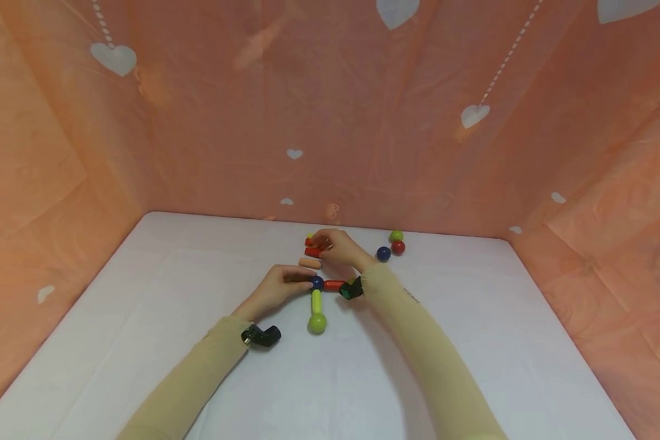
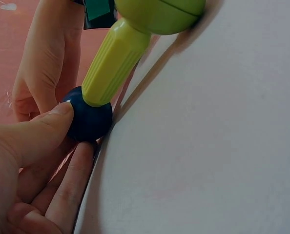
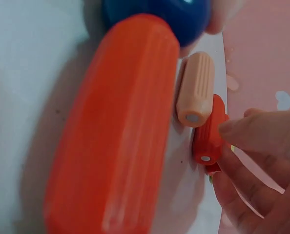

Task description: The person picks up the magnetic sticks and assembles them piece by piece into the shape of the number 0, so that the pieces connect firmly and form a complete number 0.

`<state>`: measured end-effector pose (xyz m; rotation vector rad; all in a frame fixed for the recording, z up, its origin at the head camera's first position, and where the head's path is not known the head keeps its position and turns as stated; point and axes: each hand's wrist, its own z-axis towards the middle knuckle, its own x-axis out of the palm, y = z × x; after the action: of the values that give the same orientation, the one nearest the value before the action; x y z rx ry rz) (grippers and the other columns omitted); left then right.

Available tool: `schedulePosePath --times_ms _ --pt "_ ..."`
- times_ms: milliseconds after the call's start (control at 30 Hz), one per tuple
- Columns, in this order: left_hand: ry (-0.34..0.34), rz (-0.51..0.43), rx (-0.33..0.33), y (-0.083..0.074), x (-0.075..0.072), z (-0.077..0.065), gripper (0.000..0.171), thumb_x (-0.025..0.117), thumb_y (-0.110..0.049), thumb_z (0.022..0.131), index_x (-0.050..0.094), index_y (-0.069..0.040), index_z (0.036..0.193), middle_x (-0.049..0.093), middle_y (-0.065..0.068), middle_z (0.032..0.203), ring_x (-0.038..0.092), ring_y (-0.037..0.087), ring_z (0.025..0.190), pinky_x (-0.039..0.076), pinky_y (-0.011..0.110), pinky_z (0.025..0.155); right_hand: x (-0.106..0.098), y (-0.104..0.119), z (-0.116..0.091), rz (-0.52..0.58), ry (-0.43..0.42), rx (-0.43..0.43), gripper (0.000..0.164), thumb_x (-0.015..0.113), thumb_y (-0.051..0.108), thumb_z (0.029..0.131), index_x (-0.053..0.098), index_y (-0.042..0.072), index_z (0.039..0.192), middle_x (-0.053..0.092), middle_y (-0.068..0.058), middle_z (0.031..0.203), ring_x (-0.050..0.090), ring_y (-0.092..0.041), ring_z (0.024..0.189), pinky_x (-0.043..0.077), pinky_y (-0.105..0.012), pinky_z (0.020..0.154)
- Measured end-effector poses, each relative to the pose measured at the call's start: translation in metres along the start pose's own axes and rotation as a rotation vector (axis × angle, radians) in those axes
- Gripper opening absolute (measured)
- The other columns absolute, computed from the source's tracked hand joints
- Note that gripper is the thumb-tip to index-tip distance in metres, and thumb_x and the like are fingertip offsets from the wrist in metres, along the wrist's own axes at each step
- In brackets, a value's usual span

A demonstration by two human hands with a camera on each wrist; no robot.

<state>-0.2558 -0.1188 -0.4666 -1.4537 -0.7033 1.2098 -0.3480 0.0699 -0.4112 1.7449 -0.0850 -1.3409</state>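
Note:
My left hand [image 1: 277, 287] pinches a dark blue ball [image 2: 89, 119] between thumb and fingers. Joined to that ball are a yellow-green magnetic stick [image 1: 316, 302], ending in a green ball [image 1: 317, 323], and a red magnetic stick [image 3: 113, 131]. Farther back, my right hand [image 1: 338, 247] has its thumb and fingers around the near end of a loose red magnetic stick [image 3: 211, 134], which lies on the table. Beside it lies a peach-coloured stick [image 1: 310, 263], with a silvery disc on its end in the right wrist view. The joined red stick's far end is mostly behind the right wrist camera.
Another red piece [image 1: 308, 242] lies partly hidden behind the right hand, with a bit of yellow beyond it. At the back right sit a blue ball [image 1: 383, 253], a red ball [image 1: 398, 247] and a green ball [image 1: 396, 236]. Orange cloth [image 1: 330, 110] hangs around the white table [image 1: 209, 256].

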Motion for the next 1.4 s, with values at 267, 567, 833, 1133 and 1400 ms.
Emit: schedulePosePath --times_ms 267,567,833,1133,1400 --pt "-0.003 -0.002 -0.018 0.0 0.002 0.001 0.029 0.071 -0.014 0.088 0.07 -0.013 0.116 0.067 0.001 0.114 0.061 0.015 0.108 0.043 0.038 0.099 0.003 -0.003 0.001 -0.018 -0.011 -0.018 0.032 0.063 -0.01 0.083 0.066 0.001 0.114 0.067 -0.01 0.105 0.062 -0.022 0.096 0.05 -0.028 0.087" --pt "-0.007 -0.021 -0.013 -0.001 0.004 0.002 0.031 0.071 -0.015 0.087 0.068 -0.01 0.118 0.067 0.004 0.116 0.06 0.019 0.111 0.041 0.041 0.1 0.001 -0.001 -0.006 -0.042 0.023 0.055 0.031 0.063 -0.008 0.085 0.068 0.002 0.113 0.066 -0.009 0.113 0.061 -0.023 0.102 0.049 -0.03 0.09" --pt "-0.004 -0.02 -0.054 0.0 0.005 0.001 0.029 0.071 -0.016 0.088 0.07 -0.014 0.117 0.067 -0.001 0.115 0.059 0.016 0.111 0.041 0.04 0.101 0.001 -0.004 -0.014 -0.076 0.006 0.102 0.026 0.062 -0.003 0.088 0.07 0.006 0.111 0.064 -0.005 0.112 0.061 -0.02 0.099 0.05 -0.03 0.089" --pt "0.037 -0.01 -0.012 0.001 0.004 0.0 0.032 0.069 -0.015 0.089 0.067 -0.015 0.121 0.065 -0.002 0.119 0.058 0.015 0.113 0.042 0.036 0.1 -0.013 -0.002 -0.037 0.057 -0.097 0.09 0.03 0.066 0.005 0.089 0.066 0.008 0.119 0.064 -0.005 0.114 0.057 -0.024 0.101 0.051 -0.033 0.086" --pt "0.038 0.04 0.011 -0.002 0.0 -0.001 0.032 0.067 -0.016 0.09 0.067 -0.017 0.123 0.063 -0.004 0.123 0.054 0.017 0.116 0.04 0.041 0.101 -0.026 0.002 -0.065 0.202 -0.136 0.042 0.03 0.066 0.01 0.09 0.065 0.009 0.121 0.065 -0.004 0.116 0.06 -0.024 0.103 0.05 -0.037 0.089"
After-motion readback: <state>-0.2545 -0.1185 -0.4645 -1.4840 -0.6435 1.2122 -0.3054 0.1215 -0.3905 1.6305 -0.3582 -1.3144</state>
